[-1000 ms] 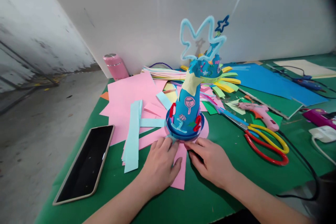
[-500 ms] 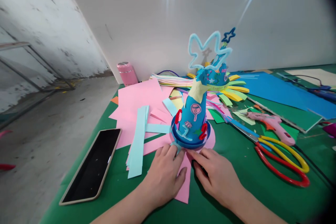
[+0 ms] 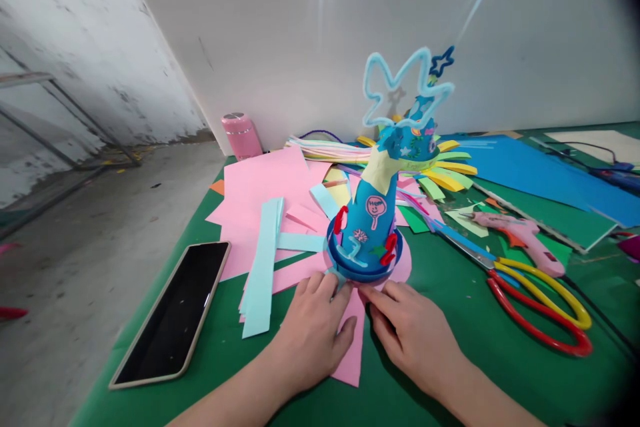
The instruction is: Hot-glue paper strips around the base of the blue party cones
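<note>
Hat (image 3: 363, 217) stands, tip up, just beyond left hand (image 3: 314, 330) and right hand (image 3: 415, 333), equally near. Thumbs spread from fingers; any pinch is unclear.

Dark-screened phone (image 3: 173, 313), pink flask (image 3: 242, 137), white panel (image 3: 270, 33) behind

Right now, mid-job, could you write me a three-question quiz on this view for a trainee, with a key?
1. Choose: what colour is the paper strip between the left hand and the right hand? A) white B) pink C) yellow
2. True or false: the glue gun lies to the right of the front blue cone in the picture.
3. Fill in: the handle loops of the scissors are red and ____.

Key: 1. B; 2. True; 3. yellow.
</note>
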Demonstrator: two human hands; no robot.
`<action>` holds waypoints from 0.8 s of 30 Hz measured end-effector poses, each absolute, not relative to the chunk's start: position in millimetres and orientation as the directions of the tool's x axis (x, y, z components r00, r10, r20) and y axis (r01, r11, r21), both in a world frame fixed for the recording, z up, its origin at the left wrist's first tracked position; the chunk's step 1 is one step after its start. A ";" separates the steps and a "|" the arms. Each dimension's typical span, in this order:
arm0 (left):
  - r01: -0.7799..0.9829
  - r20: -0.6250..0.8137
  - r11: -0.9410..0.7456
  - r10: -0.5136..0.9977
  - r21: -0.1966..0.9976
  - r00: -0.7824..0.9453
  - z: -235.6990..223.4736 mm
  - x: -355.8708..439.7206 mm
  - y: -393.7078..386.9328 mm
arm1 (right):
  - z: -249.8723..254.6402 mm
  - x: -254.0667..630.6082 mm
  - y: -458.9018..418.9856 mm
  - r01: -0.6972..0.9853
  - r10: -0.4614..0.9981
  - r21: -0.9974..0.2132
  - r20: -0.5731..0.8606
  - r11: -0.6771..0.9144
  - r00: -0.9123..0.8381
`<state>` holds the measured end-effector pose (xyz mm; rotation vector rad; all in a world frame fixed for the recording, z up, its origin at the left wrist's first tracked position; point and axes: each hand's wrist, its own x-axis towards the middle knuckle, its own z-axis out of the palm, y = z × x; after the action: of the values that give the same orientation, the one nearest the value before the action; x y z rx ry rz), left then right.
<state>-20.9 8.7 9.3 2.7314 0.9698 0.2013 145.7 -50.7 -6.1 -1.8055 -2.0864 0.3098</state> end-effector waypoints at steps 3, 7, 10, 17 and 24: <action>0.603 0.045 -0.752 0.635 0.265 0.771 9.1 -20.7 7.9 | -6.1 145.4 -50.2 0.908 0.986 -0.392 0.126 0.151 -0.110; 0.603 0.048 -0.748 0.638 0.277 0.769 8.1 -20.8 8.7 | -6.2 145.6 -50.3 0.900 0.984 -0.406 0.144 0.158 -0.107; 0.598 0.054 -0.747 0.637 0.288 0.769 7.6 -21.0 9.9 | -6.1 145.6 -50.1 0.900 0.984 -0.409 0.152 0.151 -0.095; 0.599 0.052 -0.750 0.635 0.280 0.771 8.7 -20.5 9.9 | -4.9 145.2 -49.6 0.903 0.985 -0.405 0.144 0.145 -0.094; 0.599 0.049 -0.749 0.635 0.283 0.771 10.2 -20.3 10.3 | -5.4 145.2 -49.8 0.904 0.985 -0.404 0.148 0.141 -0.087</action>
<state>-20.3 10.3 10.2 2.7145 0.9629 0.2078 145.2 -49.8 -5.4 -1.8143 -2.0464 0.2939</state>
